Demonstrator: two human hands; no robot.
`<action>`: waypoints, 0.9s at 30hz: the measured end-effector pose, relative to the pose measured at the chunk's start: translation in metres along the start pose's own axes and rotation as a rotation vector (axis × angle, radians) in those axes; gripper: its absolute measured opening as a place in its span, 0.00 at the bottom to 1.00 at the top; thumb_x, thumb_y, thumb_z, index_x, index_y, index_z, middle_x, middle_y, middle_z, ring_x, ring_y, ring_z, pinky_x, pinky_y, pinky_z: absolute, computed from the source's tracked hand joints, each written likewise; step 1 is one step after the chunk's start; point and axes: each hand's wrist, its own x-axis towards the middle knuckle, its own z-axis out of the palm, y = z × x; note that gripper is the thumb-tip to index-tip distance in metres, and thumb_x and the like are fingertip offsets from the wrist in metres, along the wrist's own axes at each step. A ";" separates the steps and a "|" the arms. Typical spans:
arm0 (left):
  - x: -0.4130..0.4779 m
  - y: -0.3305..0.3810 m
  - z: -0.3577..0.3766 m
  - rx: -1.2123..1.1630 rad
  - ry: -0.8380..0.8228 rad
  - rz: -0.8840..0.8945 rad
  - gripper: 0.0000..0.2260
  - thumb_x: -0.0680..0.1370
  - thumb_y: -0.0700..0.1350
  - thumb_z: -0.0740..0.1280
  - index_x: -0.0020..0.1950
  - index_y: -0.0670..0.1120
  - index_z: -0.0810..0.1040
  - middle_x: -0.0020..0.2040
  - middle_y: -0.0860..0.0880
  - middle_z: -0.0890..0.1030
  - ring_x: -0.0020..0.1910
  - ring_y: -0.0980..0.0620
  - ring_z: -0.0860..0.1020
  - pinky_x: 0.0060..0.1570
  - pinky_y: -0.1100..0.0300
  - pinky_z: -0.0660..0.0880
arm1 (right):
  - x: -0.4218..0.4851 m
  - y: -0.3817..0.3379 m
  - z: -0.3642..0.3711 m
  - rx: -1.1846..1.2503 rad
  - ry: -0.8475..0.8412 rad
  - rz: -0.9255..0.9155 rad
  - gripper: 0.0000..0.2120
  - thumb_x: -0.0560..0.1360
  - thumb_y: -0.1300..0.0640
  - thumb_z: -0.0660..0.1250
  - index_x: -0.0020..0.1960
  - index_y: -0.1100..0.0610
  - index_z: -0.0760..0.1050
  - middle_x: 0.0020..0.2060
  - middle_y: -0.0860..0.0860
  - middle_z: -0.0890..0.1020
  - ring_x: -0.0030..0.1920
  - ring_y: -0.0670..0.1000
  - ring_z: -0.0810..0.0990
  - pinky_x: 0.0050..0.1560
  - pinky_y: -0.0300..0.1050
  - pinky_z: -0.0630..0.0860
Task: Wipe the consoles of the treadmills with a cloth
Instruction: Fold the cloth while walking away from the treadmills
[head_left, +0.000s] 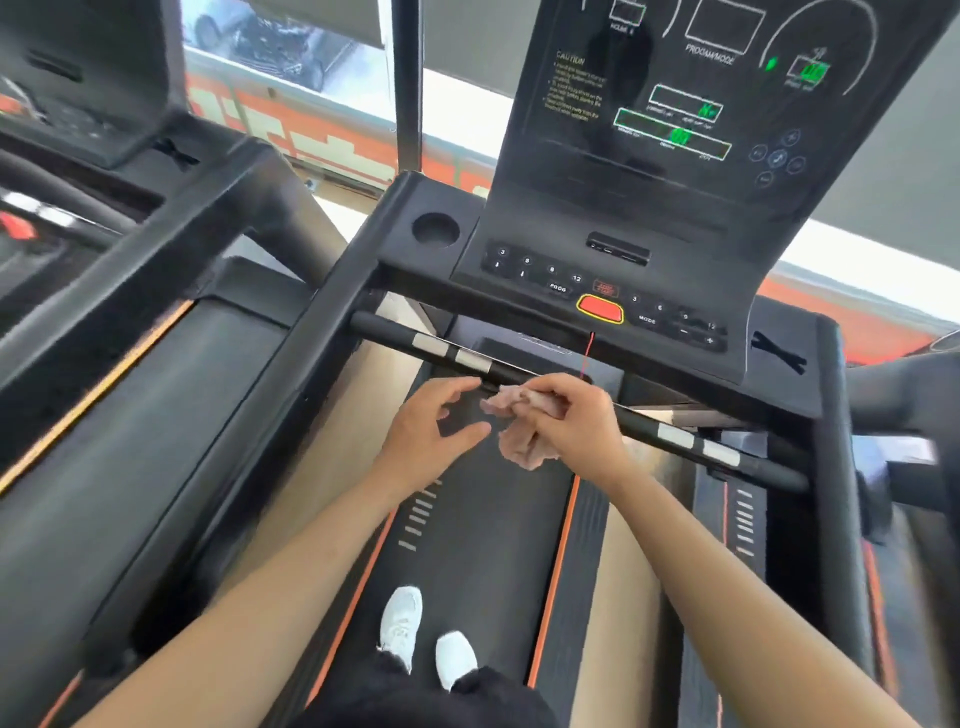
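the right hand (569, 421) pinches a bunched pale cloth (522, 441) just in front of the crossbar (639, 423), below the console (649, 218); the left hand (434, 434) hovers beside it with fingers spread, holding nothing. the cloth is off the console, so wiping here looks not yet begun or paused, and nothing shows whether the panel is clean. a second treadmill (104, 208) on the left is blurred and cut off, so its console's condition can't be judged. the display's small text is unreadable.

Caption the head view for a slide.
Standing on a treadmill, right hand holds a pink cloth beside the open left hand, below the console.
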 end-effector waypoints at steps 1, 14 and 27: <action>-0.012 0.004 -0.003 -0.007 0.005 -0.012 0.23 0.75 0.48 0.76 0.66 0.64 0.75 0.64 0.59 0.78 0.63 0.62 0.76 0.61 0.68 0.73 | -0.009 -0.001 0.003 0.015 -0.028 -0.020 0.06 0.75 0.62 0.75 0.50 0.54 0.83 0.43 0.45 0.86 0.42 0.39 0.84 0.45 0.31 0.77; -0.230 0.015 -0.025 -0.047 0.442 -0.429 0.01 0.78 0.43 0.74 0.47 0.47 0.85 0.45 0.48 0.86 0.47 0.45 0.83 0.53 0.46 0.79 | -0.112 -0.007 0.100 0.247 -0.612 -0.026 0.07 0.81 0.59 0.68 0.47 0.55 0.85 0.40 0.49 0.87 0.41 0.46 0.83 0.44 0.45 0.79; -0.490 0.015 -0.042 -0.257 1.157 -0.614 0.09 0.80 0.36 0.70 0.43 0.47 0.82 0.37 0.53 0.82 0.38 0.55 0.77 0.41 0.62 0.75 | -0.243 -0.052 0.256 -0.140 -1.157 -0.350 0.07 0.79 0.55 0.71 0.54 0.44 0.82 0.44 0.46 0.88 0.44 0.45 0.85 0.50 0.46 0.82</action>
